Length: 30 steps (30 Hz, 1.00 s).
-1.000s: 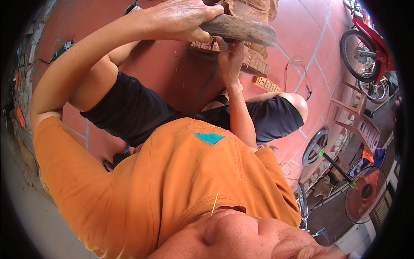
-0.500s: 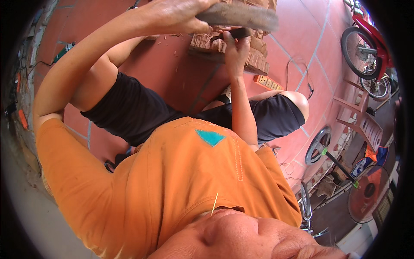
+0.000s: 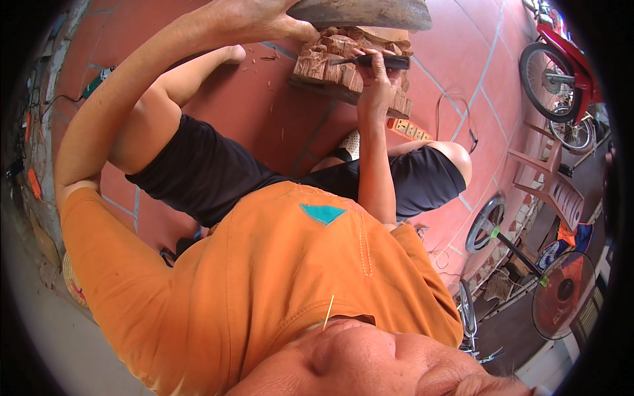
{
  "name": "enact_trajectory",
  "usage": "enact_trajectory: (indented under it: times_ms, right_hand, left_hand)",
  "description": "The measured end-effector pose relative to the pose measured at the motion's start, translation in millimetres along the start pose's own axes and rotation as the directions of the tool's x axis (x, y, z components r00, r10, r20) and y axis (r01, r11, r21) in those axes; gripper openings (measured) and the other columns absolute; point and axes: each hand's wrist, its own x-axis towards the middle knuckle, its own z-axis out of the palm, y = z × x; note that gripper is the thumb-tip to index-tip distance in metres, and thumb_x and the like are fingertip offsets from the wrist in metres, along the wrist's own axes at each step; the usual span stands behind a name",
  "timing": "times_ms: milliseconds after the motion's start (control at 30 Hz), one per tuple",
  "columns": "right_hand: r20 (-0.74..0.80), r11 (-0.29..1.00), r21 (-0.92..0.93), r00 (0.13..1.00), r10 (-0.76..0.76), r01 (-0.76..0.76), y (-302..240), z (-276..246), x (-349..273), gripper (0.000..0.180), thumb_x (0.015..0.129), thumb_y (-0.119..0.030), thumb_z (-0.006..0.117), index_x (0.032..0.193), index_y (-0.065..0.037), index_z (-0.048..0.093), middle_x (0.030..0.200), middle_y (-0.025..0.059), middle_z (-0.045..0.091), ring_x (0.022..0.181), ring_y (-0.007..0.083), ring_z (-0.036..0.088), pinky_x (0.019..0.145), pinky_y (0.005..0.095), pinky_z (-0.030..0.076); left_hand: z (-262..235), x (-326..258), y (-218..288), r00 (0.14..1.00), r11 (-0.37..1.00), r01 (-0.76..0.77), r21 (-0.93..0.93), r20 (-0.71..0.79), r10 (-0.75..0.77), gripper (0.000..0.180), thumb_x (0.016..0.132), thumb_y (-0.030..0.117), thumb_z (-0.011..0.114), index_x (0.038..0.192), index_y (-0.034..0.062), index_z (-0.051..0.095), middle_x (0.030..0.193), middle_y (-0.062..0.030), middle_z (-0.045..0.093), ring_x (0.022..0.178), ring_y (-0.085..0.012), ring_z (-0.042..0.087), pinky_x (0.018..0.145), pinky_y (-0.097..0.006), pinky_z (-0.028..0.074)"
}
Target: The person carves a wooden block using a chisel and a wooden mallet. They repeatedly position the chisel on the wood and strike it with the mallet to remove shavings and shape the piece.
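My left hand (image 3: 264, 18) is closed on one end of a thick grey-brown wooden club (image 3: 370, 12), which is partly cut off by the top edge. Below the club, my right hand (image 3: 376, 92) grips a chisel by its dark handle (image 3: 389, 62). The thin blade points left over a block of carved brown wood (image 3: 330, 69); whether its tip touches the wood is hard to tell. Rough cut ridges cover the block, which sits on the floor beyond my crossed legs.
Wood chips (image 3: 269, 57) lie on the red tiled floor (image 3: 456, 39). An orange power strip (image 3: 409, 129) is right of the block, near my knee, with a cable (image 3: 456, 94) beyond. Farther right are a red motorbike (image 3: 561, 72), a plastic chair (image 3: 555, 178) and a standing fan (image 3: 563, 288).
The club has moved up and away from the chisel handle, uncovering more of the carved block. My right hand and the chisel have shifted slightly to the right and nearer.
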Motion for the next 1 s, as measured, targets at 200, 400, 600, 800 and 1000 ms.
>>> enact_trajectory:
  times_ms: [200,400,600,800,1000]
  right_hand:
    - [0.191,0.953,-0.298,0.982,0.001,0.057,-6,14,-5,0.026,0.088,-0.003,0.071,0.107,-0.009,0.055,0.083,-0.0012,0.056,0.066,0.0075,0.053,0.058,0.0250,0.046]
    - [0.720,0.217,-0.683,0.692,0.043,0.697,-22,39,-5,0.026,0.076,-0.013,0.078,0.099,-0.006,0.069,0.086,0.0103,0.069,0.084,0.0327,0.068,0.074,0.0451,0.055]
    - [0.815,-0.019,-0.536,0.524,0.248,0.844,27,9,15,0.032,0.071,-0.012,0.078,0.102,-0.011,0.071,0.115,0.0088,0.063,0.111,0.0320,0.058,0.092,0.0435,0.051]
    - [0.809,-0.061,-0.517,0.511,0.292,0.854,23,23,23,0.028,0.072,-0.005,0.071,0.100,-0.004,0.066,0.105,0.0140,0.067,0.098,0.0321,0.064,0.083,0.0438,0.053]
    - [0.780,-0.120,-0.589,0.601,0.172,0.799,34,47,36,0.013,0.069,0.001,0.068,0.081,-0.003,0.064,0.069,0.0149,0.068,0.069,0.0369,0.070,0.064,0.0504,0.054]
  left_hand:
    - [-3,-1,-18,0.974,0.983,-0.125,0.137,-0.173,0.148,0.048,0.082,0.033,0.075,0.109,-0.0009,0.055,0.084,-0.0298,0.067,0.085,-0.0458,0.067,0.073,-0.051,0.052]
    - [-12,4,-29,0.919,0.960,-0.263,0.095,-0.278,0.280,0.066,0.079,0.031,0.071,0.131,-0.0050,0.054,0.105,-0.0298,0.067,0.100,-0.0423,0.067,0.087,-0.044,0.051]
    - [-23,-13,-24,0.969,0.997,-0.050,-0.053,-0.246,0.035,0.055,0.078,0.029,0.073,0.124,0.0046,0.055,0.093,-0.0293,0.067,0.092,-0.0470,0.066,0.081,-0.050,0.051]
    - [-26,-12,-20,0.977,0.997,-0.034,-0.071,-0.213,0.018,0.058,0.079,0.029,0.075,0.125,0.0023,0.054,0.096,-0.0282,0.069,0.094,-0.0440,0.068,0.084,-0.048,0.051]
    - [-27,-17,-15,0.978,0.997,-0.030,-0.071,-0.209,0.014,0.059,0.079,0.030,0.075,0.126,0.0015,0.054,0.095,-0.0277,0.069,0.093,-0.0431,0.069,0.084,-0.047,0.051]
